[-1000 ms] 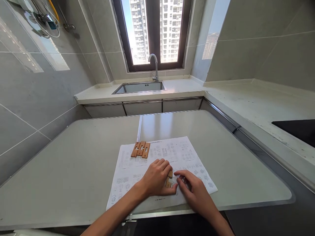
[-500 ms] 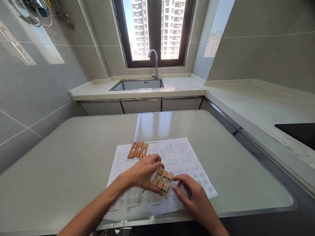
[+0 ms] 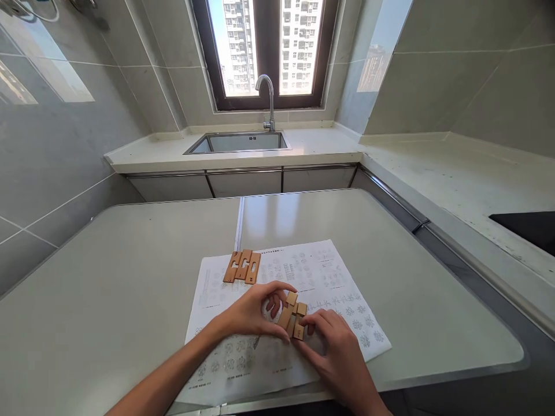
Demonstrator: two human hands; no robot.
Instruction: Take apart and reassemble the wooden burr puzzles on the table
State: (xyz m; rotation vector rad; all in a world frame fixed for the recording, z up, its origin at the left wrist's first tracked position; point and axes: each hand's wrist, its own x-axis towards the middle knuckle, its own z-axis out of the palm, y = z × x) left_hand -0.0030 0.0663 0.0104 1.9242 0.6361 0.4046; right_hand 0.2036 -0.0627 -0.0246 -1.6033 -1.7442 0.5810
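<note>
Small notched wooden puzzle pieces (image 3: 285, 317) lie close together over a printed paper sheet (image 3: 243, 393). My left hand (image 3: 255, 312) reaches round them from the left, index finger at the far end and thumb at the near end. From the right, my right hand (image 3: 333, 341) pinches the rightmost notched piece (image 3: 299, 331) between thumb and fingers, covering part of it. Further back on the sheet, three flat slotted wooden pieces (image 3: 241, 267) lie side by side, with small dark marks on them.
The sheet lies on a pale table (image 3: 130, 289) with a seam running away from me. Beyond stands a counter with a sink (image 3: 238, 142) and a tap (image 3: 271, 104) under a window. Another counter (image 3: 477, 167) runs along the right, with a black panel (image 3: 529, 228).
My right hand has moved left and closed on the rightmost notched piece. The pieces' arrangement between my hands has shifted. The view has tilted slightly; the flat pieces stay put on the sheet.
</note>
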